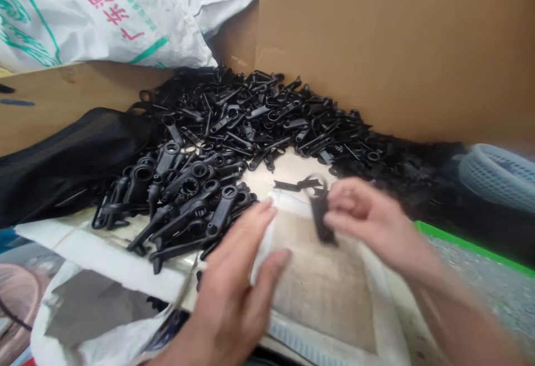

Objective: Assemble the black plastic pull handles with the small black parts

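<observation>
One small black plastic part (321, 218) hangs from the right hand (368, 221), pinched between thumb and fingertips, its lower end pointing down over the bare patch of the work surface (326, 282); the part is blurred, so its exact shape cannot be told. The right hand comes in from the lower right, wrist raised, fingers curled tight around that one piece. Just beside it, the left hand (238, 282) lies flat and relaxed, palm down, fingers stretched forward and loosely spread, thumb out toward the part, gripping nothing. Its fingertips rest near the edge of a heap of black plastic parts (234, 137), long levers with ring ends, that fans out across the surface up to a brown cardboard wall (397, 43). A black mesh bag (62, 160) slumps at the left of the heap, a white printed sack (96, 9) sits above it, and a pale basket (499, 174) and a green rim (468, 246) show at the right.
</observation>
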Available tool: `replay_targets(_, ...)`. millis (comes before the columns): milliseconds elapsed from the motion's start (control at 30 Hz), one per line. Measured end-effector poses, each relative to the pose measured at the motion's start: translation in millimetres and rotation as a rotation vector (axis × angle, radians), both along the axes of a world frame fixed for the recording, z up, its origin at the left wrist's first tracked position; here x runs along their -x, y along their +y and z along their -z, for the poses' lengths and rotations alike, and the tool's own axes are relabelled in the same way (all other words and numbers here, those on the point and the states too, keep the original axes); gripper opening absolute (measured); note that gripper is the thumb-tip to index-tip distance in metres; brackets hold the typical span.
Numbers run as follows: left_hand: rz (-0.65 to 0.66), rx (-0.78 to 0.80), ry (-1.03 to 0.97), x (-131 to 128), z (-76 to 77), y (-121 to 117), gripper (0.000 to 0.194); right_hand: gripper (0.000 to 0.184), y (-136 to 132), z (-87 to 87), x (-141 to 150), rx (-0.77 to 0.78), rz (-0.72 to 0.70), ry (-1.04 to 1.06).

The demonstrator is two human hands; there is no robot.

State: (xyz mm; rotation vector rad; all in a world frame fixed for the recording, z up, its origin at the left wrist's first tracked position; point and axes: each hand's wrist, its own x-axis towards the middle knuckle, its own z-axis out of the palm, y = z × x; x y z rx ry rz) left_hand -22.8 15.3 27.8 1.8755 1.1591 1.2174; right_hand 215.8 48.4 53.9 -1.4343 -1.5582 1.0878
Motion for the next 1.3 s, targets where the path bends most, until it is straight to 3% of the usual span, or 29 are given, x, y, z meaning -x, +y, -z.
replay_targets(67,0.252,0.408,-0.276,-27,7.3,-4,0.038,0.015,-30,4.3,16,0.124,-0.144,0.117)
replay_targets(133,0.368,0.706,-0.538,-46,16.2,-5,0.031,0.009,-41,8.3,19,0.155,-0.275,0.044)
replay_targets(233,0.294,0.926,-0.719,-56,25.0,-5,0.027,0.019,-19,12.8,-9,0.048,-0.364,-0.476)
replay_targets(267,0.259,0.962,-0.729,-55,25.6,-5,0.028,0.022,-5,15.2,-23,-0.061,-0.244,-0.74)
replay_targets(300,0.234,0.988,-0.725,-54,25.0,-5,0.031,0.024,11,18.5,-37,-0.107,-0.096,-0.849)
replay_targets(367,0.231,1.015,-0.71,-50,21.6,-6,0.035,0.029,40,27.8,-60,-0.144,0.05,-0.954)
replay_targets(500,0.276,1.045,-0.781,-44,14.7,-7,0.033,0.024,70,43.3,-78,-0.143,0.09,-1.027)
replay_targets(767,0.331,1.132,-0.83,-40,19.7,-8,0.039,0.029,44,42.8,-93,-0.112,0.132,-1.047)
replay_targets(1000,0.361,1.069,-0.835,-34,25.4,-18,0.044,0.03,61,63.3,-94,-0.037,0.072,-1.007)
replay_targets(1100,0.316,1.097,-0.837,-30,26.6,-19,0.054,0.025,59,51.8,-92,-0.068,0.145,-0.945)
replay_targets(1200,0.288,1.111,-0.843,-30,27.5,-19,0.056,0.024,39,32.7,-82,-0.133,0.25,-0.842)
replay_targets(1300,0.29,1.102,-0.85,-32,27.1,-19,0.045,0.032,3,24.2,-59,-0.116,0.152,-0.678)
